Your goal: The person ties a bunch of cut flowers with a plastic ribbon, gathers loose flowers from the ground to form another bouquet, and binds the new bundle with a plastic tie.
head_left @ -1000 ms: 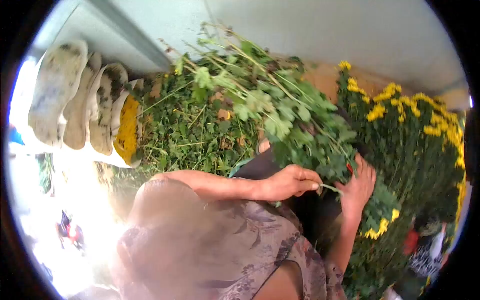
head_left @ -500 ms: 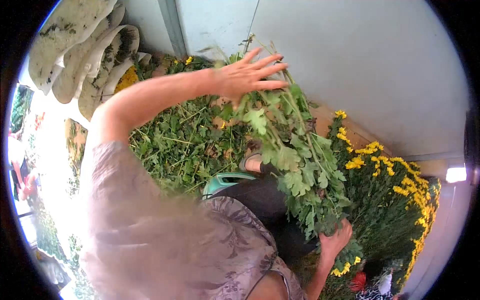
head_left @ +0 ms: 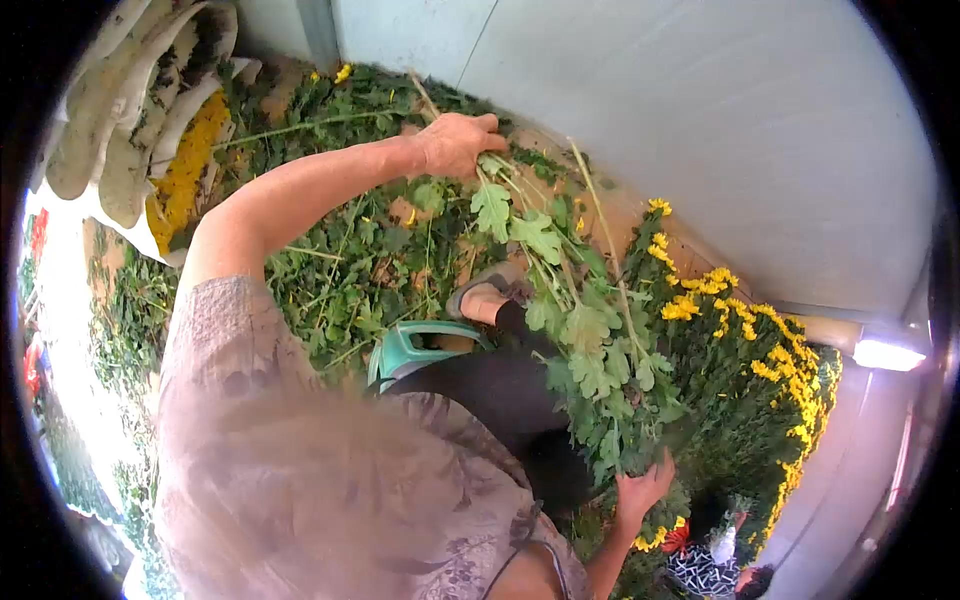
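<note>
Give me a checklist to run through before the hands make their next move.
1. Right hand on the bunch near the flowers: ok.
2. Left hand at the stem ends: ok.
3. Stems all gathered: not ok, one stem stands apart from the left hand.
4. Stems stripped: not ok, big leaves hang below the left hand.
5. Floor clear around the foot: not ok, loose leaves litter it.
6. Flowers unbruised: cannot tell, too small.

The person's left arm (head_left: 315, 185) reaches way out, elbow bent, left hand (head_left: 457, 145) clenched, while the right hand (head_left: 645, 490) cups low beside the body.
</note>
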`<control>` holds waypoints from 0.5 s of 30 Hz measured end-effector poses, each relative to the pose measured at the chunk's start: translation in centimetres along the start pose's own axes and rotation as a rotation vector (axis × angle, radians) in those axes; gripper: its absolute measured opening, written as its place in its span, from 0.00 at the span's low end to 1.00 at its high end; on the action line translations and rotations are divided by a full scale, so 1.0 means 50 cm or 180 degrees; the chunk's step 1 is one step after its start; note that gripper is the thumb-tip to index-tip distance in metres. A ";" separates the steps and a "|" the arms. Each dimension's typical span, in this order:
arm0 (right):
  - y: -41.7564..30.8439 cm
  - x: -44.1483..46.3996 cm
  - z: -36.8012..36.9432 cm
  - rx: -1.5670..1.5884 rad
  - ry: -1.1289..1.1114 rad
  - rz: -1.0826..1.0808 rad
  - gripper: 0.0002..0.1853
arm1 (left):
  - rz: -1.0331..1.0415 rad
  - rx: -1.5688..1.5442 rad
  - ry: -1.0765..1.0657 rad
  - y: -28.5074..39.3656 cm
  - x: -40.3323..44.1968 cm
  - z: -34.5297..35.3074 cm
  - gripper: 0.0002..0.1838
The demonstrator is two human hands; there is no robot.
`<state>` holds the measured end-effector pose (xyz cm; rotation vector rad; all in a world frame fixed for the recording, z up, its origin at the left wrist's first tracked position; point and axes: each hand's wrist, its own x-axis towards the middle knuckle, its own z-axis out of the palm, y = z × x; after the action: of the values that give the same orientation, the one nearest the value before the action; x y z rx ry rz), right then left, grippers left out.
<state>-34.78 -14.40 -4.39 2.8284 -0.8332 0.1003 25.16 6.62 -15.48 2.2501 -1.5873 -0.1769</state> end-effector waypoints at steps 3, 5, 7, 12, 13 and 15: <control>-0.004 0.008 0.001 -0.0202 0.0000 -0.0050 0.37 | 0.0133 0.0106 0.0697 0.001 -0.015 0.024 0.21; -0.007 0.010 0.005 0.0552 0.0021 0.0376 0.37 | -0.0285 0.0143 0.0271 0.003 -0.015 0.008 0.20; 0.003 0.005 0.013 0.0094 -0.0063 0.0231 0.39 | -0.0559 -0.0080 0.0137 0.022 -0.025 -0.008 0.17; -0.035 0.024 0.015 -0.0126 0.0176 -0.0006 0.44 | -0.2323 -0.3128 0.1689 0.065 -0.026 0.119 0.20; -0.049 0.038 0.014 -0.0153 0.0168 0.0005 0.44 | -0.2432 -0.4878 0.2241 0.068 -0.013 0.170 0.20; -0.076 0.059 0.007 -0.0062 0.0152 -0.0037 0.32 | -0.2641 -0.6503 0.1987 0.140 0.005 0.167 0.21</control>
<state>-30.21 -12.90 -5.03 2.8009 -0.8030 0.1565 16.47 2.40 -20.51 0.7960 0.2730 -0.7349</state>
